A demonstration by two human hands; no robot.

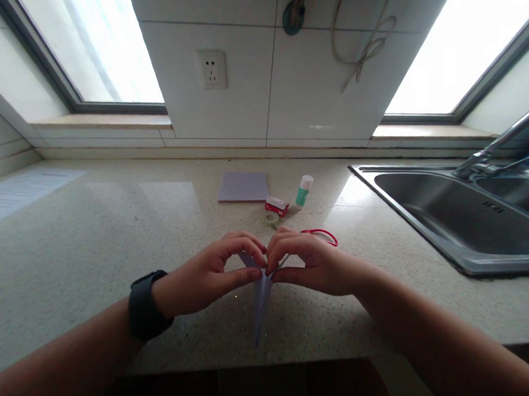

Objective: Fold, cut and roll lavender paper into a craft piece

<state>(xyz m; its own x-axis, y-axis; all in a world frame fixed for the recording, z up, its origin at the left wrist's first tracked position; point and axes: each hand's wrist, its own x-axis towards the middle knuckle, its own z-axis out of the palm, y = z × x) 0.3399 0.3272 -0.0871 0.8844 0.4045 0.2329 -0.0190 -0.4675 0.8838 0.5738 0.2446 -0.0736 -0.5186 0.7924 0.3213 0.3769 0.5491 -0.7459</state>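
Observation:
A folded piece of pale lilac paper [262,299] stands between my hands over the front part of the counter, its narrow point toward me. My left hand [219,269], with a dark watch on the wrist, pinches its upper edge between thumb and fingers. From the other side my right hand [311,261] pinches the same paper close to the left fingertips. Part of the paper is hidden behind the fingers. Just beyond my right hand lie scissors with a red handle [329,237], their blades mostly covered by the hand.
Farther back on the counter [115,249] are a stack of lilac paper [243,187], a small red and white box [277,205], a tape roll [272,218] and a glue stick [304,191]. A steel sink [426,212] is at right, a printed sheet [22,192] at left.

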